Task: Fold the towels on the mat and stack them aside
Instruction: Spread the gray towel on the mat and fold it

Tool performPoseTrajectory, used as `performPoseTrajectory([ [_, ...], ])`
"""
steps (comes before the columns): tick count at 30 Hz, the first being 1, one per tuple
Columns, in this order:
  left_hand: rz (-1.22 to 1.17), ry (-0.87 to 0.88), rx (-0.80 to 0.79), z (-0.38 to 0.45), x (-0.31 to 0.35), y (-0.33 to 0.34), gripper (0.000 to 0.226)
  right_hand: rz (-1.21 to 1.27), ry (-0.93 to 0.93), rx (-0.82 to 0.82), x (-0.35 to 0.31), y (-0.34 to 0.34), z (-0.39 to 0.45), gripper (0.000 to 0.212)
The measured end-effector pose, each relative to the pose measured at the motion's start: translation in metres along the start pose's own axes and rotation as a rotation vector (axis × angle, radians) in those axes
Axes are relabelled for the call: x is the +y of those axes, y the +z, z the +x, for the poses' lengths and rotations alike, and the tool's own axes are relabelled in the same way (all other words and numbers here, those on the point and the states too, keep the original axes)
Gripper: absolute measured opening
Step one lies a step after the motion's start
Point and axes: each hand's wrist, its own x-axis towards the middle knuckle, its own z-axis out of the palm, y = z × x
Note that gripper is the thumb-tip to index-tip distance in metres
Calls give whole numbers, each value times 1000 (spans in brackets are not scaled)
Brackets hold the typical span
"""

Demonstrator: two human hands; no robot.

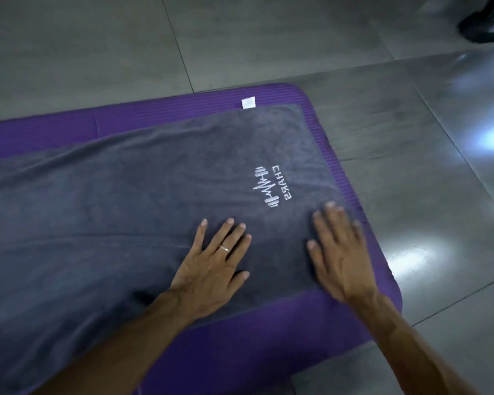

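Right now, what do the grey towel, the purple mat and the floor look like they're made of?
Grey towel: soft, matte, fuzzy nap, probably microfibre or terry; white stitched logo.
Purple mat: matte, fine ribs, rounded corners, likely foam.
Floor: large grey tiles, glossy, reflecting lights.

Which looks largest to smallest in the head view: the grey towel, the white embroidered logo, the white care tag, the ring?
1. grey towel, running off the left edge of the frame
2. white embroidered logo
3. white care tag on the towel's far edge
4. ring on the left hand; it lies nearer the camera yet looks smallest
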Motion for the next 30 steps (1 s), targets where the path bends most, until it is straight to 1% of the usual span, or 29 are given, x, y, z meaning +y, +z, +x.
performPoseTrajectory([
  [1, 7, 15, -22, -8, -6, 0, 68, -23, -109, -55, -4, 2, -16, 61],
  [2, 22, 33, -45, -15, -14, -3, 69, -47, -126, -100, 0, 0, -26, 63],
  [4, 73, 83, -76, -30, -29, -9, 71, -116, 0, -95, 22, -6, -28, 64],
  [5, 104, 127, -81, -38, -38, -12, 70, -183, 28, -105, 30, -11, -23, 64],
  [6, 138, 178, -84, -46, -48, -16, 70, -242, -13, -126, 37, -19, -16, 65],
  [8, 169, 296, -81, -64, -72, -30, 69, -280, -232, -110, 33, -36, -3, 62],
  [9, 174, 364, -77, -73, -84, -40, 67, -266, -371, -102, 16, -47, 1, 57],
  [10, 183, 422, -83, -85, -96, -50, 63, -249, -498, -112, -9, -56, 2, 52],
  [12, 199, 481, -86, -117, -124, -62, 53, -211, -632, -140, -77, -70, -4, 41],
  [14, 171, 481, -91, -157, -153, -69, 44, -95, -648, -117, -158, -68, -19, 28],
  [16, 101, 472, -70, -205, -174, -67, 34, 117, -554, -78, -233, -51, -40, 22],
  [18, 61, 442, -90, -248, -182, -58, 31, 283, -395, -76, -291, -34, -63, 26],
  [20, 44, 361, -140, -274, -175, -48, 31, 318, -287, -93, -327, -19, -85, 34],
  [21, 41, 264, -204, -283, -171, -44, 37, 300, -275, -115, -336, -14, -94, 38],
  [23, 89, 93, -336, -294, -170, -33, 46, 229, -322, -118, -343, -7, -105, 41],
  [24, 67, 58, -340, -297, -169, -32, 43, 201, -347, -107, -344, -6, -105, 38],
  [26, 83, 70, -245, -299, -171, -31, 30, 173, -388, -68, -341, -4, -103, 23],
  [28, 137, 104, -144, -299, -174, -24, 28, 135, -433, -30, -341, -2, -100, 10],
  [30, 158, 118, -103, -296, -170, -23, 26, 97, -449, 15, -341, 0, -101, 3],
])
